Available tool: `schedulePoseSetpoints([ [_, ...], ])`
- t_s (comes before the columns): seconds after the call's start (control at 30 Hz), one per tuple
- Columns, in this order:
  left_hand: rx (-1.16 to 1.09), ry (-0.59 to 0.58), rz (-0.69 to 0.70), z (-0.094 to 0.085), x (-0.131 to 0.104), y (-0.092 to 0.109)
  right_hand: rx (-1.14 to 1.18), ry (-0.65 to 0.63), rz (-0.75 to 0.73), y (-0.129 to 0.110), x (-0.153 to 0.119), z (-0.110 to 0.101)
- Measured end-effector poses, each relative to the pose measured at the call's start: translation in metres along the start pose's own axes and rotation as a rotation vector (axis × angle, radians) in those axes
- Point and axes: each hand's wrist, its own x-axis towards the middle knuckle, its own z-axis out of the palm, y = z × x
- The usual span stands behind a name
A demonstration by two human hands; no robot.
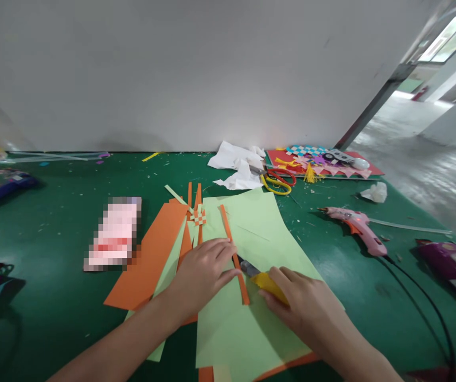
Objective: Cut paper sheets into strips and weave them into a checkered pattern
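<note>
A narrow orange paper strip (244,289) lies slanted on light green paper sheets (228,334). My left hand (208,268) is closed at the strip's middle, thumb and fingers around it. In my right hand (303,297) is a yellow-handled cutter (270,285), its grey end pointing at the strip beside my left fingertips; the blade tip is hard to make out. Just beyond my left hand, a small orange and green woven piece (198,217) with loose strip ends rests at the sheets' edge. Orange paper (152,254) spreads out on the left.
Scissors (278,181) with red and yellow handles lie near white crumpled paper (238,162) at the back. A pink glue gun (357,228) with a black cord is on the right. A blurred pink item (114,233) sits left on the green table (64,212).
</note>
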Motion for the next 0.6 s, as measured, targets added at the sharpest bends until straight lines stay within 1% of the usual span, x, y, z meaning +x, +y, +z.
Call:
schedulePoseSetpoints([
  [0.23,-0.044,-0.009,0.006,-0.0014,0.0003,-0.0016,0.015,0.016,-0.014,0.0023,-0.0028,-0.0017],
  [0.47,-0.031,-0.020,0.009,-0.0018,0.0000,-0.0017,-0.015,0.002,0.010,0.0010,0.0018,-0.0021],
  [0.6,-0.021,-0.015,0.011,0.0002,-0.0002,-0.0026,-0.015,-0.010,-0.018,0.0032,0.0039,-0.0021],
])
